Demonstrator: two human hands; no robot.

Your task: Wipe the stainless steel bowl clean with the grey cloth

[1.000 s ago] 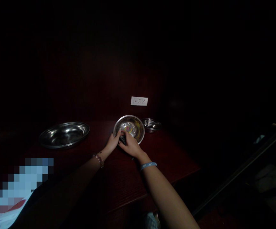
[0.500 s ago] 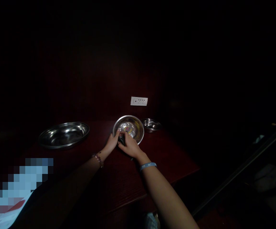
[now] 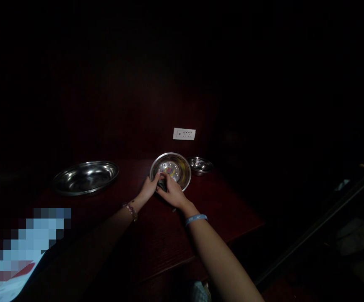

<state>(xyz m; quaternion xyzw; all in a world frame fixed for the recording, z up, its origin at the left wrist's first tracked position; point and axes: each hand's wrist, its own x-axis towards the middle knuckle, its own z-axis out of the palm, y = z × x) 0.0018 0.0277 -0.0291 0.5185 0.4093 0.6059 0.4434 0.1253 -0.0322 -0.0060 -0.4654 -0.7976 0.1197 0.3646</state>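
Observation:
A shiny metal bowl point(image 3: 182, 165) is tilted toward me at the middle of the table, with a coloured round mark on its inner bottom. My left hand point(image 3: 149, 188) is closed on its near left rim. Beside it, my right hand point(image 3: 174, 193) grips a dark, crumpled cloth-like piece point(image 3: 162, 183) against the near rim. Fingers of both hands nearly meet there, and the cloth is partly hidden by them.
On the dark red table point(image 3: 222, 201) a wide metal basin point(image 3: 86, 178) stands at left. A smaller metal bowl point(image 3: 201, 165) sits behind at right. A white socket panel point(image 3: 184, 134) is on the wall. At lower left, something pale blue point(image 3: 24, 277) is partly pixelated.
Both hands and the tilted bowl stay almost where they were. The right fingers and the dark piece have shifted very slightly at the rim.

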